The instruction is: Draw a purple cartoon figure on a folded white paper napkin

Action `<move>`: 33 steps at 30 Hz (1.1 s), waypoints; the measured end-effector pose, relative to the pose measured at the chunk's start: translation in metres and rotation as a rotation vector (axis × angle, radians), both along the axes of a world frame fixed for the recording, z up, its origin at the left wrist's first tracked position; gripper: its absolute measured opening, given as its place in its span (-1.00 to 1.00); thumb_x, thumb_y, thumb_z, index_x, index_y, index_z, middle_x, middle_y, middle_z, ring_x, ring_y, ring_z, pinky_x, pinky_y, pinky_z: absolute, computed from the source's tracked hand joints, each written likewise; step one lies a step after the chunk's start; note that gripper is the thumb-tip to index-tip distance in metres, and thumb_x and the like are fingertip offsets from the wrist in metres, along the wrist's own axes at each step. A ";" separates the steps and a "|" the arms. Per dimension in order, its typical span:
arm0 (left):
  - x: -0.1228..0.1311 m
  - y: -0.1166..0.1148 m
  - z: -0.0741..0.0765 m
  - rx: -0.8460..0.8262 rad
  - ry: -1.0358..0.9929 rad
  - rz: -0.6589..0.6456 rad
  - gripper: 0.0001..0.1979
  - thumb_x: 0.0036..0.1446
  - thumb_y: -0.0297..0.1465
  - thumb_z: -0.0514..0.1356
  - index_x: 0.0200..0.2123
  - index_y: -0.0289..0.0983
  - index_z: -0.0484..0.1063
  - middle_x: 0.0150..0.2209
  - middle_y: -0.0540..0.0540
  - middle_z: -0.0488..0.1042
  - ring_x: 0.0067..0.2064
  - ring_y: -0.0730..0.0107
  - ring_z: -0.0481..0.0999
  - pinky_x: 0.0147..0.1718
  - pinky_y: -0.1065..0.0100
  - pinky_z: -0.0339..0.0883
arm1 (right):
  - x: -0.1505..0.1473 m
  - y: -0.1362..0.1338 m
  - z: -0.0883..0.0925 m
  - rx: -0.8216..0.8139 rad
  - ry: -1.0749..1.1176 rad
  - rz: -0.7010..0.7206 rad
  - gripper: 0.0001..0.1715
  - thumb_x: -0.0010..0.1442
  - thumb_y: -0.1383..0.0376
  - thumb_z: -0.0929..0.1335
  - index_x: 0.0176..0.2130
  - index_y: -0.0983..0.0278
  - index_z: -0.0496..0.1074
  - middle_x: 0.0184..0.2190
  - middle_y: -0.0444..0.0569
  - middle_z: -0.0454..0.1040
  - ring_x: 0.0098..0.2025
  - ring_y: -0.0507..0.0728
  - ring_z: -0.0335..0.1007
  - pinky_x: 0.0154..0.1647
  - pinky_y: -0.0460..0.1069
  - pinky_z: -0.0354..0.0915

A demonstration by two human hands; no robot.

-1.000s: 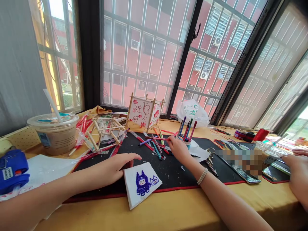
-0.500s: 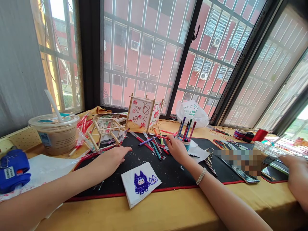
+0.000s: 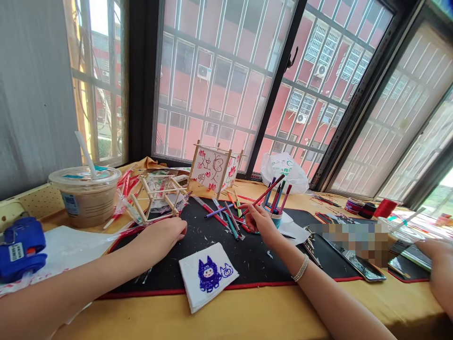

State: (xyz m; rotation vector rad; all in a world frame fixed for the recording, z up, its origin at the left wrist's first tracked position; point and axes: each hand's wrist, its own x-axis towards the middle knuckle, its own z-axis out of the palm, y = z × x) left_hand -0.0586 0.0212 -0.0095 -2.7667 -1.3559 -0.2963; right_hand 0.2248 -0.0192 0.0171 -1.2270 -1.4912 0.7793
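My right hand [image 3: 260, 222] pinches a dark red felt-tip pen [image 3: 265, 194], which tilts up to the right beside a cup of pens [image 3: 276, 218]. My left hand [image 3: 168, 232] rests on the black mat [image 3: 155, 271] with its fingers curled in, and nothing shows in it. Just behind it stands a bare wooden stick frame [image 3: 157, 196]. Loose felt-tip pens [image 3: 231, 222] lie on the mat between my hands. A folded white napkin [image 3: 208, 276] with a purple drawing of two figures lies nearest me.
A paper lantern [image 3: 212, 167] with red drawings stands by the window. At left are a lidded drink cup [image 3: 85, 198] and a blue tape dispenser [image 3: 23, 250]. A phone [image 3: 356, 262] lies at right, near another person's hand [image 3: 439, 259]. Behind sits a plastic bag [image 3: 285, 172].
My right hand has raised the dark red pen from near level to a steep tilt. The fingers of my left hand have curled inward. The view has shifted slightly.
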 end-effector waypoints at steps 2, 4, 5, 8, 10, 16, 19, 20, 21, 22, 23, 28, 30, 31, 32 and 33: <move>0.001 -0.003 0.004 -0.009 -0.002 0.005 -0.81 0.25 -0.28 0.16 -0.24 -0.31 0.42 -0.27 -0.03 0.47 -0.24 0.37 0.49 -0.21 0.21 0.43 | -0.001 -0.002 0.001 -0.008 0.040 0.013 -0.32 0.08 -0.20 0.23 -0.22 0.33 0.43 -0.79 -0.33 0.11 -0.75 -0.05 -0.02 -0.71 -0.12 -0.07; 0.002 -0.007 0.010 -0.022 -0.002 0.006 -0.81 0.25 -0.28 0.16 -0.24 -0.31 0.42 -0.27 -0.03 0.47 -0.24 0.37 0.49 -0.21 0.21 0.43 | -0.002 -0.003 0.001 -0.015 0.065 0.018 -0.34 0.07 -0.19 0.26 -0.23 0.33 0.44 -0.80 -0.32 0.12 -0.75 -0.06 -0.01 -0.71 -0.13 -0.08; 0.003 -0.010 0.013 -0.029 0.000 0.006 -0.81 0.25 -0.28 0.16 -0.24 -0.31 0.42 -0.27 -0.03 0.48 -0.24 0.37 0.49 -0.21 0.22 0.43 | -0.002 -0.003 0.001 -0.017 0.073 0.018 -0.35 0.07 -0.18 0.27 -0.24 0.33 0.45 -0.80 -0.32 0.12 -0.75 -0.06 0.00 -0.70 -0.13 -0.07; 0.005 -0.015 0.021 -0.052 0.008 -0.001 -0.81 0.26 -0.29 0.16 -0.25 -0.31 0.42 -0.26 -0.04 0.48 -0.24 0.38 0.50 -0.20 0.21 0.43 | -0.003 -0.004 0.001 -0.019 0.088 0.011 -0.37 0.05 -0.17 0.30 -0.26 0.33 0.47 -0.79 -0.31 0.14 -0.73 -0.05 0.02 -0.69 -0.13 -0.05; 0.005 -0.016 0.022 -0.059 0.011 -0.006 -0.81 0.26 -0.29 0.16 -0.25 -0.31 0.43 -0.26 -0.04 0.48 -0.23 0.37 0.50 -0.19 0.20 0.43 | -0.003 -0.004 0.000 -0.023 0.093 0.000 -0.39 0.04 -0.16 0.32 -0.28 0.33 0.48 -0.78 -0.30 0.16 -0.72 -0.05 0.03 -0.68 -0.12 -0.04; 0.003 -0.006 0.009 -0.050 0.014 -0.029 -0.81 0.26 -0.28 0.16 -0.27 -0.31 0.43 -0.27 -0.03 0.48 -0.23 0.38 0.50 -0.18 0.20 0.42 | -0.001 -0.003 -0.001 -0.049 0.112 -0.037 -0.45 -0.01 -0.10 0.37 -0.32 0.33 0.50 -0.72 -0.25 0.24 -0.68 -0.04 0.11 -0.65 -0.11 0.05; 0.002 0.000 0.001 -0.028 -0.005 -0.049 -0.79 0.27 -0.26 0.14 -0.30 -0.30 0.42 -0.30 -0.02 0.47 -0.25 0.38 0.49 -0.19 0.21 0.42 | -0.002 -0.004 0.000 -0.055 0.125 -0.053 -0.49 -0.01 -0.07 0.39 -0.33 0.33 0.51 -0.69 -0.23 0.27 -0.66 -0.04 0.13 -0.63 -0.10 0.09; 0.002 0.001 -0.001 -0.021 -0.011 -0.054 -0.78 0.27 -0.25 0.14 -0.31 -0.30 0.42 -0.31 -0.02 0.47 -0.25 0.39 0.49 -0.20 0.22 0.41 | -0.002 -0.005 0.000 -0.055 0.129 -0.058 -0.49 -0.02 -0.07 0.40 -0.34 0.33 0.51 -0.69 -0.22 0.27 -0.66 -0.03 0.14 -0.63 -0.10 0.09; 0.002 0.002 -0.002 -0.015 -0.015 -0.055 -0.77 0.27 -0.24 0.14 -0.31 -0.30 0.42 -0.32 -0.01 0.47 -0.26 0.39 0.48 -0.20 0.22 0.41 | -0.003 -0.005 0.001 -0.054 0.133 -0.063 -0.49 -0.03 -0.07 0.41 -0.35 0.33 0.51 -0.69 -0.22 0.28 -0.65 -0.03 0.14 -0.63 -0.10 0.09; 0.002 0.003 -0.003 -0.010 -0.016 -0.054 -0.76 0.27 -0.24 0.14 -0.31 -0.30 0.41 -0.33 -0.01 0.46 -0.27 0.39 0.48 -0.21 0.23 0.41 | -0.003 -0.005 0.001 -0.053 0.137 -0.067 -0.49 -0.05 -0.06 0.41 -0.36 0.33 0.51 -0.69 -0.22 0.28 -0.65 -0.03 0.14 -0.63 -0.10 0.09; 0.002 0.004 -0.004 -0.006 -0.014 -0.051 -0.76 0.27 -0.23 0.14 -0.31 -0.30 0.41 -0.33 -0.01 0.46 -0.29 0.40 0.48 -0.23 0.23 0.41 | -0.004 -0.006 0.002 -0.052 0.140 -0.071 -0.49 -0.06 -0.06 0.42 -0.36 0.34 0.51 -0.69 -0.22 0.28 -0.65 -0.03 0.15 -0.63 -0.10 0.10; 0.002 0.005 -0.005 0.014 0.020 -0.022 -0.73 0.27 -0.20 0.13 -0.34 -0.29 0.41 -0.37 0.01 0.45 -0.32 0.41 0.47 -0.25 0.25 0.40 | -0.004 -0.006 0.003 -0.034 0.148 -0.094 -0.50 -0.09 -0.06 0.43 -0.38 0.33 0.50 -0.66 -0.18 0.34 -0.63 -0.01 0.20 -0.61 -0.08 0.16; 0.002 0.003 -0.005 0.025 0.046 -0.007 -0.71 0.27 -0.19 0.13 -0.35 -0.29 0.41 -0.38 0.00 0.45 -0.31 0.40 0.47 -0.23 0.23 0.40 | -0.003 -0.006 0.004 -0.021 0.149 -0.107 -0.49 -0.09 -0.07 0.43 -0.38 0.33 0.50 -0.65 -0.16 0.35 -0.62 -0.01 0.22 -0.60 -0.08 0.18; 0.002 0.001 -0.004 0.029 0.061 0.000 -0.71 0.27 -0.19 0.13 -0.35 -0.29 0.41 -0.37 0.00 0.46 -0.30 0.40 0.48 -0.22 0.22 0.40 | -0.002 -0.006 0.004 -0.014 0.149 -0.114 -0.49 -0.09 -0.07 0.43 -0.39 0.33 0.49 -0.64 -0.16 0.36 -0.61 -0.01 0.23 -0.59 -0.08 0.19; 0.002 0.000 -0.003 0.032 0.073 0.007 -0.71 0.27 -0.19 0.12 -0.35 -0.29 0.41 -0.36 -0.01 0.46 -0.29 0.39 0.48 -0.21 0.21 0.40 | -0.001 -0.006 0.004 -0.006 0.149 -0.122 -0.49 -0.09 -0.08 0.43 -0.39 0.32 0.49 -0.63 -0.16 0.36 -0.61 0.00 0.23 -0.58 -0.08 0.20; 0.002 -0.002 -0.002 0.033 0.080 0.015 -0.72 0.27 -0.19 0.12 -0.34 -0.29 0.42 -0.36 -0.01 0.46 -0.28 0.38 0.48 -0.21 0.21 0.40 | -0.001 -0.006 0.005 0.002 0.147 -0.129 -0.49 -0.08 -0.08 0.42 -0.40 0.32 0.48 -0.63 -0.15 0.36 -0.60 0.00 0.23 -0.58 -0.08 0.20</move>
